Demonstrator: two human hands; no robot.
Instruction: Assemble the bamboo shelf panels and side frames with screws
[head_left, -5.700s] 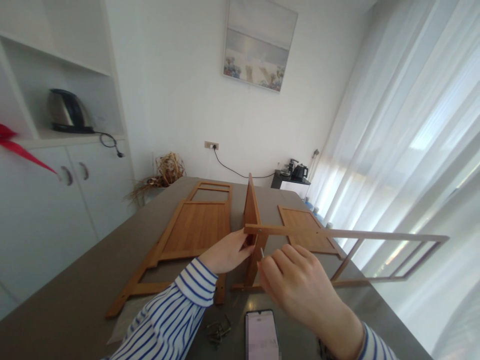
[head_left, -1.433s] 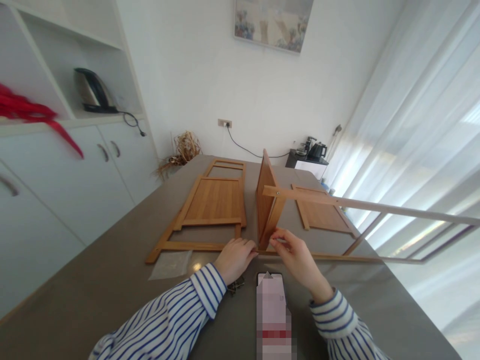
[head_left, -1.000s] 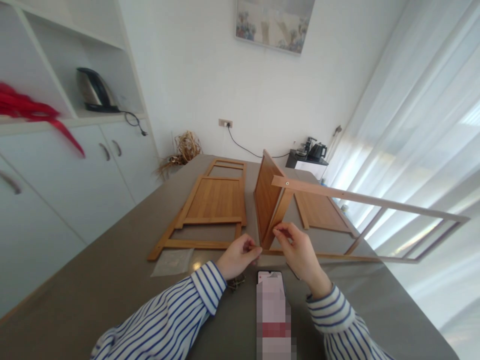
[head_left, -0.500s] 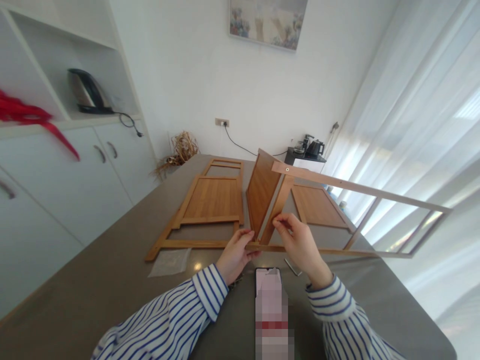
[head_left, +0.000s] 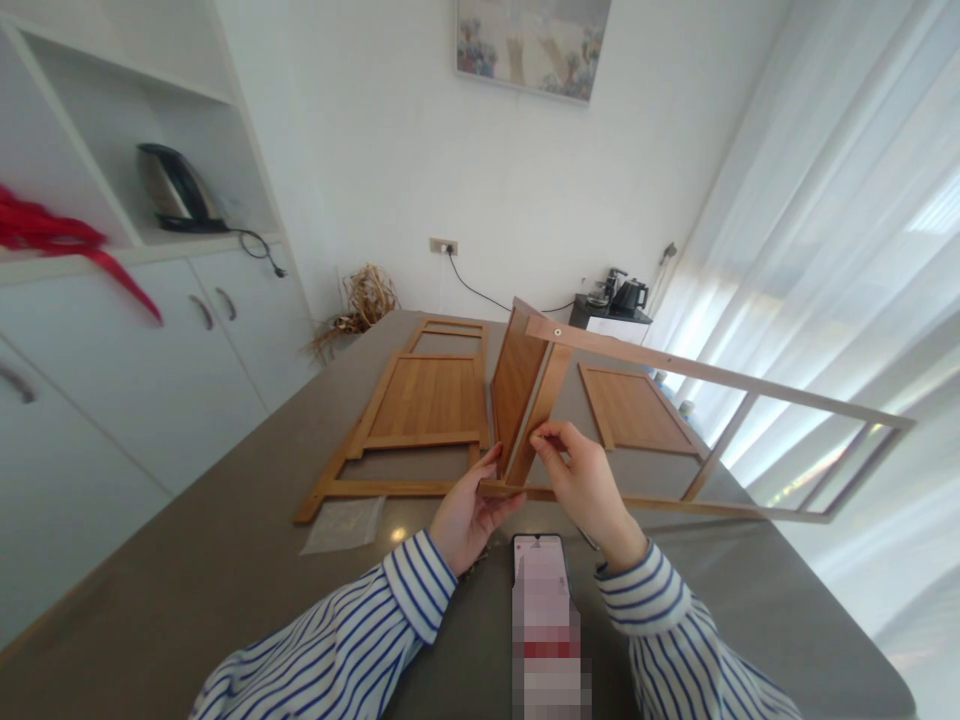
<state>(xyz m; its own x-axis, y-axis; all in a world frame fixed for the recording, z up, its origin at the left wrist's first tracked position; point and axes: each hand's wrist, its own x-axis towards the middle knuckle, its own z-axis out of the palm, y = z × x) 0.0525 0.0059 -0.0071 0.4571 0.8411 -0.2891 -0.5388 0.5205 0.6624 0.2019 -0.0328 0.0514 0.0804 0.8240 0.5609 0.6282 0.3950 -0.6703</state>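
A long wooden frame stands on its side, tilted, reaching out to the right. My left hand grips its lower rail near the left end, thumb on one side and fingers beneath. Close to the frame's end crossbar, my right hand is pinched closed; what its fingertips hold, if anything, is too small to make out. Just left of the crossbar, an upright wooden panel leans beside the frame's end. A gap shows between panel and crossbar, though whether they touch lower down I cannot tell.
Flat on the grey table lie a panelled wooden frame at left and another wooden panel behind the long frame. Nearer are a clear plastic bag and a phone. A metal hex key shows partly behind my right wrist.
The frame's near end has shifted slightly left, closer to the upright panel. Both hands stay at that end, my right hand moving left with it and now covering most of the hex key.
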